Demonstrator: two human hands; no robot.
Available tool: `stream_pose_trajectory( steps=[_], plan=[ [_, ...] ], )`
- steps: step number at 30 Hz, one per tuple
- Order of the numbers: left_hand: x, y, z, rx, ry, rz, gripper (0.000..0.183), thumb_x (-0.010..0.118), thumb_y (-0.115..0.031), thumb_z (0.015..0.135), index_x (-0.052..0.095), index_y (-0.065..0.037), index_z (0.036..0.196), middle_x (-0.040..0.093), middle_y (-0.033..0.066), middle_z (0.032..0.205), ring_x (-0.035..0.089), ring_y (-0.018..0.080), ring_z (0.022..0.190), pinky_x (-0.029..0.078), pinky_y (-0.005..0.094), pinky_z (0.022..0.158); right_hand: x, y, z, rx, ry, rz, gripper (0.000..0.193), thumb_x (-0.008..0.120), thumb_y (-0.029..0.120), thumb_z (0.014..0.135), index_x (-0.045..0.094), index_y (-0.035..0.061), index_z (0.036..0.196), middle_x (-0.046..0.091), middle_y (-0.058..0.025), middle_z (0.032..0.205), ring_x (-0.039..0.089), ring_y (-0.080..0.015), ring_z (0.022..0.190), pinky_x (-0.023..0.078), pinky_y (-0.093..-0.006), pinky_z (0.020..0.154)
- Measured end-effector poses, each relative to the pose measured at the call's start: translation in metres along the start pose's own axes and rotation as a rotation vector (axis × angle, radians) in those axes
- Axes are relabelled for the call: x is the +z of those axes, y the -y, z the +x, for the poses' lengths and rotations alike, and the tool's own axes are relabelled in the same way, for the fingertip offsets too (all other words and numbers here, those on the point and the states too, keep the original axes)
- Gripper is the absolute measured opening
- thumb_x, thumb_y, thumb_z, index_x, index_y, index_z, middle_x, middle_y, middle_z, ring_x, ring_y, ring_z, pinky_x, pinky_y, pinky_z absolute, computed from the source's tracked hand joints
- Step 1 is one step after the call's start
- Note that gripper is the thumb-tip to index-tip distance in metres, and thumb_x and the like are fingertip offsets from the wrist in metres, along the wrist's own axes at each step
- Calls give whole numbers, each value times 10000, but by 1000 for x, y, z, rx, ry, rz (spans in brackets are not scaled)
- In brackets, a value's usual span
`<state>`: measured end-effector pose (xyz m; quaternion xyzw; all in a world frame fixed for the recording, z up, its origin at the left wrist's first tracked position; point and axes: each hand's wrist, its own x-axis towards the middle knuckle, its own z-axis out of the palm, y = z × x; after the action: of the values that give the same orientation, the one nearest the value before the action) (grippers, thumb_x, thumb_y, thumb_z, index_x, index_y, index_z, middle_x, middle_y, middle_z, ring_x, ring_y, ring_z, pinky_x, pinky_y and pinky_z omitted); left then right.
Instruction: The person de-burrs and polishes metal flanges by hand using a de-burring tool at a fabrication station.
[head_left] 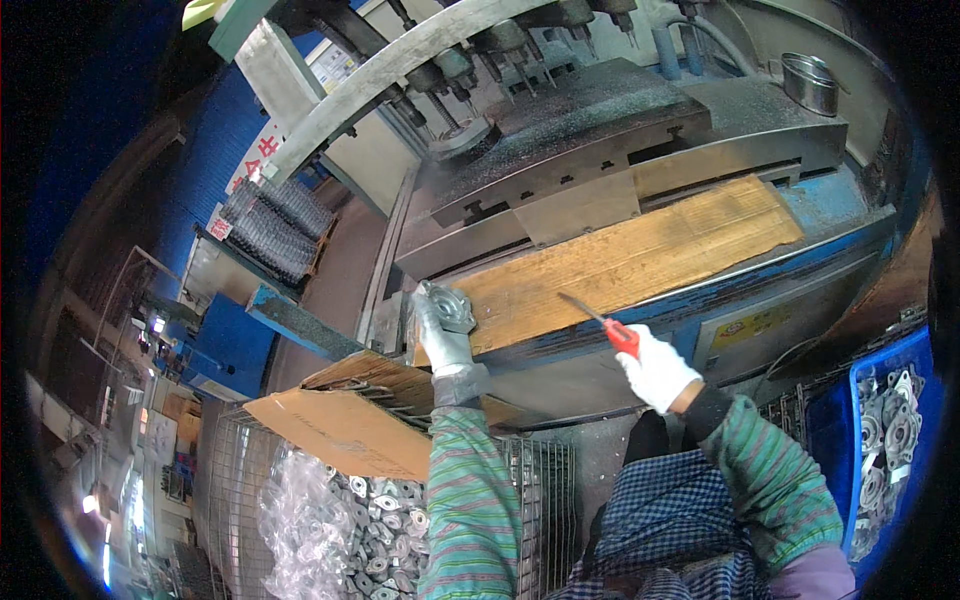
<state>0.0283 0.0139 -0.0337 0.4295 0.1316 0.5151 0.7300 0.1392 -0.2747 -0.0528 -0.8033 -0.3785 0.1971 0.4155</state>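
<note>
Cage (232, 480): at lower left we see a wire cage, its near side partly hidden by our left sleeve.
Stacks (275, 230): grey and bundled, they stand on the floor beyond the cage.
Plastic (305, 520): clear and crumpled, it lies in the cage, beside a heap of grey metal castings (385, 535).
Flap (350, 428): brown cardboard, slanting over the far edge of that heap.
Left hand (443, 340): ours, white-gloved, closed around one grey metal part; its sleeve is striped green.
Part (456, 309): in our left hand, at the left end of the board; we cannot tell whether it touches it.
Drills (510, 50): a row of spindles pointing down over the machine's dusty metal bed (580, 125).
Board (640, 250): a long strip of cardboard along the machine's near edge.
Tool (606, 323): red handle, narrow blade pointing up and left, tip near the board.
Right hand (657, 372): ours, white-gloved, gripping the tool's handle, well apart from the part.
Can (809, 88): round, metal, on the bed's far right.
Bin (832, 445): blue, at far right, holding more castings.
</note>
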Motion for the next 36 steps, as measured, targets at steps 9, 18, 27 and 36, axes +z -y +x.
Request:
stream_pose_trajectory(
  steps=[9, 18, 27, 36],
  plan=[
    [15, -4, -4, -32, -48, 431, 391, 564, -330, 859, 534, -72, 1151, 550, -15, 855, 474, 55, 691, 405, 214, 609, 46, 22, 10, -130, 55, 41, 463, 491, 254, 844, 351, 14, 1214, 580, -259, 920, 567, -413, 836, 445, -452, 738],
    [43, -1, -16, 515, 466, 1766, 402, 603, -314, 777, 567, -63, 1089, 588, 138, 1033, 554, 315, 950, 444, 389, 818, 32, 25, 6, -82, 90, 43, 466, 489, 239, 842, 346, 13, 1223, 576, -273, 935, 558, -431, 862, 441, -456, 754],
    [24, -1, -11, 543, 524, 1829, 435, 588, -290, 806, 515, -63, 1169, 572, 150, 1063, 558, 306, 942, 447, 391, 784, 31, 21, 6, -63, 100, 53, 425, 500, 243, 836, 379, 24, 1180, 581, -264, 922, 559, -434, 845, 448, -461, 745],
    [-12, -2, 3, -35, 18, 284, 269, 528, -125, 840, 464, -54, 1092, 566, 70, 837, 553, 150, 683, 464, 275, 595, 32, 45, 10, -149, 137, 149, 382, 488, 270, 853, 399, 27, 1135, 592, -246, 871, 578, -402, 805, 457, -430, 700]
  ],
)
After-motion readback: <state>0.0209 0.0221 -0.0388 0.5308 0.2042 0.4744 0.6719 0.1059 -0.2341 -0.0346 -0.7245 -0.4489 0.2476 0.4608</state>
